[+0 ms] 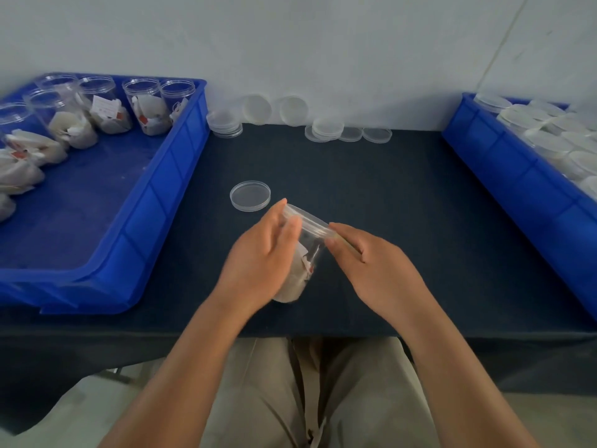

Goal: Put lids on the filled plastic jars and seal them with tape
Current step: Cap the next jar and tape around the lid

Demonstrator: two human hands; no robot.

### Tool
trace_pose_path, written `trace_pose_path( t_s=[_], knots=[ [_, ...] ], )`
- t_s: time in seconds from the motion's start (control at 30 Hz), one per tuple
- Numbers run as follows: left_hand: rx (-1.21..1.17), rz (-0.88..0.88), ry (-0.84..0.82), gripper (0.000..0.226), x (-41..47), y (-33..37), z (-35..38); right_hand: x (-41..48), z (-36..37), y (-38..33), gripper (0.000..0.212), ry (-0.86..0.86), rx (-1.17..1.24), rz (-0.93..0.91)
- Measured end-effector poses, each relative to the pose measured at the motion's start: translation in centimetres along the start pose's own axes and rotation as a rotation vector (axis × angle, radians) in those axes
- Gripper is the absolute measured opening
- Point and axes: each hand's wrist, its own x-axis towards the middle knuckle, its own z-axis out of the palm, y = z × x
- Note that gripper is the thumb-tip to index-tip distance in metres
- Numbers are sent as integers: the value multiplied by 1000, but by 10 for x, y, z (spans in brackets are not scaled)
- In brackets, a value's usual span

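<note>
The left hand wraps its fingers round a tilted jar. The right hand pinches its lid in its fingers. A spare lid lies just beyond them.

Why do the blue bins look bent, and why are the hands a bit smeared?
Head view: the wide-angle lens bows the left bin, right bin and table edges; the left hand, right hand and jar are motion-blurred; the loose lid looks sharp; light is soft, shadows faint.
</note>
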Motion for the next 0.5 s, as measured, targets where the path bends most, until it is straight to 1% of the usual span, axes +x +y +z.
trace_pose_path(
  t_s=[0.07,0.13,0.2,0.27,0.33,0.4,0.5],
  knots=[
    [57,-53,21,94,-6,10,14,0,4,0,52,16,2,-1],
    [147,-29,90,106,-9,15,22,0,7,1,50,33,5,10],
    [172,-1,119,105,-6,15,20,0,9,3,47,43,-9,8],
    [163,1,105,102,-1,12,16,0,8,7,44,33,0,15],
    [138,-15,91,92,5,7,13,1,5,12,45,13,17,11],
    [60,-48,74,80,10,1,8,2,1,15,53,-21,30,-20],
    [-70,-42,43,75,16,-8,-2,4,-4,16,55,-84,21,-89]
  ],
)
